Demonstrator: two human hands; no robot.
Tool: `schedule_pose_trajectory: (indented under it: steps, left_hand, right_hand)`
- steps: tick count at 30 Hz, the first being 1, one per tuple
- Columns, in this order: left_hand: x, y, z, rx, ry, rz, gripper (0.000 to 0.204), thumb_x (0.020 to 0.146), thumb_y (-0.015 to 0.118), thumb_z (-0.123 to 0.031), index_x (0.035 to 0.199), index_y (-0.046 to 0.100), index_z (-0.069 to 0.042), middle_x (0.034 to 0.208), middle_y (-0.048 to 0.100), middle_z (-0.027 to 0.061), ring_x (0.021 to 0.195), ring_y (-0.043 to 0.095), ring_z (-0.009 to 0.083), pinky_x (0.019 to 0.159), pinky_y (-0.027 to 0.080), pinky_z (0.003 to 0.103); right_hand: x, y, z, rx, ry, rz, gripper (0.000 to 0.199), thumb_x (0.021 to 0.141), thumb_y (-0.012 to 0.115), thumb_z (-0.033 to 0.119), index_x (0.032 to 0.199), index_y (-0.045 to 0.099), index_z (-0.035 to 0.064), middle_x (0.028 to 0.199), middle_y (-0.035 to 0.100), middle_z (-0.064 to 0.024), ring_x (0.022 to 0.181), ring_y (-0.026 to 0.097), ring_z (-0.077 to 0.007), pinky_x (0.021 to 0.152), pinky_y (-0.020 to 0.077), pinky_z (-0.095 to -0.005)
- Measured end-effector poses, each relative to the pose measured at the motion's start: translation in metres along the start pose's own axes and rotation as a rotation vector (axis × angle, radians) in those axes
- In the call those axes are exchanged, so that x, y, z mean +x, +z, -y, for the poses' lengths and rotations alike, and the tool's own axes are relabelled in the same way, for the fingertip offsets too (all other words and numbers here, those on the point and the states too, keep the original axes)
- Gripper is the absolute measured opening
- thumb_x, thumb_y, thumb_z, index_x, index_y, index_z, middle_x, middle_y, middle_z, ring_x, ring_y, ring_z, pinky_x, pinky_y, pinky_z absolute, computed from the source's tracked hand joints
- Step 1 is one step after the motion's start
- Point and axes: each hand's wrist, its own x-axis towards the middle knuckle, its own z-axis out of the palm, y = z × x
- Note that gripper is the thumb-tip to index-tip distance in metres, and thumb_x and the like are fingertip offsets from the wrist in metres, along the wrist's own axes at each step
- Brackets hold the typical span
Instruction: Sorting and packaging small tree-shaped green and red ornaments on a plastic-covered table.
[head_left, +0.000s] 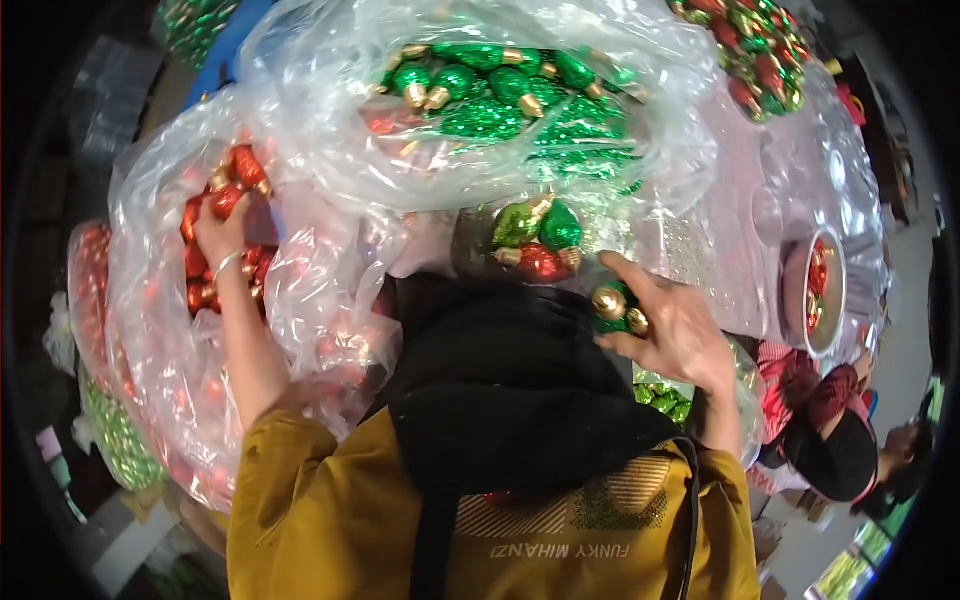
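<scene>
My left hand [218,238] reaches into a clear plastic bag of shiny red baubles [258,262], its fingers closed round a red bauble [228,201]. At the right, my right hand [672,322] holds green baubles [610,300] with gold caps, between thumb and fingers; the palm hides part of them. Between my hands, close to my body, lies a small clear container [475,245]. In it sit green baubles [560,226] and a red glittery bauble [545,263]. The container's near edge is hidden by my black clothing.
A large open plastic bag [310,60] of green baubles [490,85] stands ahead. Mixed red, green and gold baubles [765,60] lie at the far right. A round tub [840,300] with red and gold pieces stands right, near another person [830,430]. More green baubles [660,400] lie below my right hand.
</scene>
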Motion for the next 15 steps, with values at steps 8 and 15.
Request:
schedule_pose_trajectory:
  steps: [8, 15]
  left_hand:
    - [-0.134, -0.091, -0.285, -0.628, 0.822, 0.483, 0.058, 0.071, 0.076, -0.011, 0.121, 0.049, -0.001, 0.107, 0.062, 0.0135, 0.095, 0.063, 0.0264, 0.084, 0.05, 0.034]
    - [-0.133, -0.013, -0.323, -0.435, 1.227, 0.927, 0.033, 0.075, 0.069, -0.015, 0.101, 0.054, -0.001, 0.095, 0.061, 0.0155, 0.083, 0.059, 0.0356, 0.073, 0.047, 0.039]
  right_hand:
    - [0.006, 0.018, -0.022, 0.079, -0.208, -0.206, 0.06, 0.068, 0.077, 0.022, 0.118, 0.049, 0.0036, 0.095, 0.062, -0.021, 0.085, 0.059, -0.0415, 0.072, 0.0467, -0.0443]
    - [0.004, 0.023, -0.03, 0.084, -0.308, -0.21, 0.058, 0.067, 0.075, 0.02, 0.118, 0.051, 0.0046, 0.1, 0.062, -0.0196, 0.087, 0.059, -0.0399, 0.075, 0.0478, -0.0431]
